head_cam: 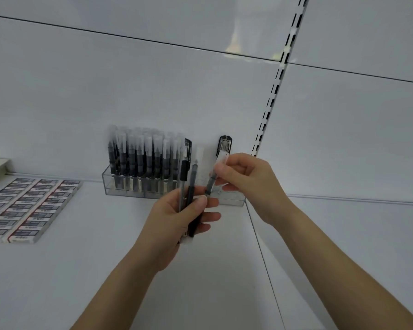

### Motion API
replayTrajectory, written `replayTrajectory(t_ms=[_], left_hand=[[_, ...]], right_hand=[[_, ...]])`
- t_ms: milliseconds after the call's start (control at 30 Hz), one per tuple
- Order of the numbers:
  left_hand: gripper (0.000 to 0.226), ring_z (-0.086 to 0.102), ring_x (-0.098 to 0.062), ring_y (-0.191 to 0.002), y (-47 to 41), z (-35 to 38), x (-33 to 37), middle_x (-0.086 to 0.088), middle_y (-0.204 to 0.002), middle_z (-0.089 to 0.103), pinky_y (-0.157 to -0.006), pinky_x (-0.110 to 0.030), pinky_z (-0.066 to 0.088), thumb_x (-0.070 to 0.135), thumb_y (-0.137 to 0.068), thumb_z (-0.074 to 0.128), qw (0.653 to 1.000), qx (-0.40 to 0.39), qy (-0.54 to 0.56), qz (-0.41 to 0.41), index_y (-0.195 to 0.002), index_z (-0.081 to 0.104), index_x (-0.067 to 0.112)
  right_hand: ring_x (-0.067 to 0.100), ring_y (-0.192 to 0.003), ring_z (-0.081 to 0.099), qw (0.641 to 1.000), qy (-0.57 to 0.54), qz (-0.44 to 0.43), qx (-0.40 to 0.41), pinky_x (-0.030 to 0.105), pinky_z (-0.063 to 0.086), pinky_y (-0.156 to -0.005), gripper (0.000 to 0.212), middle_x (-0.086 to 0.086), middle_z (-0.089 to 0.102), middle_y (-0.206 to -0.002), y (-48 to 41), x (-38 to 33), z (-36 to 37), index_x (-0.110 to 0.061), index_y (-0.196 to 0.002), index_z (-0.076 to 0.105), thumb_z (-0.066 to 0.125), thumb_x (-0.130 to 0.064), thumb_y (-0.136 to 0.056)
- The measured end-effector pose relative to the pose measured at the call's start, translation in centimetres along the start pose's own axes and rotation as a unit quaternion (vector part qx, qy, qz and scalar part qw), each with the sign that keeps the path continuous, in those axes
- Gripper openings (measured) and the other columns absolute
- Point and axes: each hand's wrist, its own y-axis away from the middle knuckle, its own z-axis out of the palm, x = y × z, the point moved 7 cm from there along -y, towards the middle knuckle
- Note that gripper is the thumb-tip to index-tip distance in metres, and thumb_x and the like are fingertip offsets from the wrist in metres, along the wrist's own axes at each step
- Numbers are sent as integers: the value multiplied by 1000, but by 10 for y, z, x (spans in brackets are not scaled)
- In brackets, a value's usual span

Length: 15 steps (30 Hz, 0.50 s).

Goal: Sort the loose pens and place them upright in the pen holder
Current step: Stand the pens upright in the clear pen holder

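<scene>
At far left, rows of flat white boxed erasers with dark printed labels (26, 206) lie on the smooth white shelf (81, 270). Behind them stands the clear, rigid rectangular acrylic pen holder (106, 184). Its left compartments are packed with upright slim dark-barrelled pens with frosted caps (138, 158). The left hand (174, 225) has its fingers and thumb curled round a small bundle of loose pens (190, 201), one of them clear-barrelled with a black grip and the others dark, all held roughly upright just in front of the holder. The right hand (246, 184) pinches a single dark pen with a translucent cap (211, 179) near its cap, tilted, with its lower end at the left thumb (whether the left fingers also touch it I cannot tell). Behind it, a lone pen with a glossy black clip (225, 145) stands in the holder's right section. Step in hand, as I judge it: picking one pen out of the bundle. The next move calls for carrying it over a matching or free slot, turning it upright and lowering it straight down. A black-slotted shelving upright (272, 98) runs up the wall at right.
</scene>
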Motion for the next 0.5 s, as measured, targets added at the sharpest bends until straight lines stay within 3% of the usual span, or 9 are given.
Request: replayTrajectory(t_ms=[133,200,267,333,500], left_hand=[[14,69,-15,-79,1,-25,4,-4,-87,71,-66,-27,56,15,-89,51,995,66,-68,16,-97,62,14],[14,60,-8,-59,3,-42,8,-2,-73,61,-51,-19,50,19,-90,50,988,110,-108,27,-95,61,11],[21,38,-7,-38,6,-54,10,-2,-58,40,-37,-17,32,21,-92,49,985,135,-107,27,-97,58,3],[22,25,-5,-34,9,-60,14,1,-54,29,-35,-15,20,23,-92,47,983,149,-102,27,-97,57,3],[29,23,-6,-33,13,-69,13,4,-51,34,-36,-14,16,27,-94,44,983,157,-95,-3,-101,52,0]], right_hand=[[15,-61,69,995,-75,13,69,22,54,-55,8,1,71,-69,-11,1,-18,-13,-79,59,61,-15,-86],[18,-64,70,990,-63,-10,125,21,54,-57,6,5,70,-73,-20,-3,-30,-13,-82,58,61,-15,-87],[19,-68,69,986,-28,-41,160,23,56,-62,5,7,69,-75,-31,-8,-31,-12,-87,57,60,-15,-88],[21,-71,69,982,18,-73,171,29,58,-69,5,7,67,-72,-43,-11,-21,-13,-87,56,59,-16,-88],[26,-74,68,977,106,-111,149,42,56,-75,17,7,65,-72,-72,-11,8,-22,-75,50,57,-17,-89]])
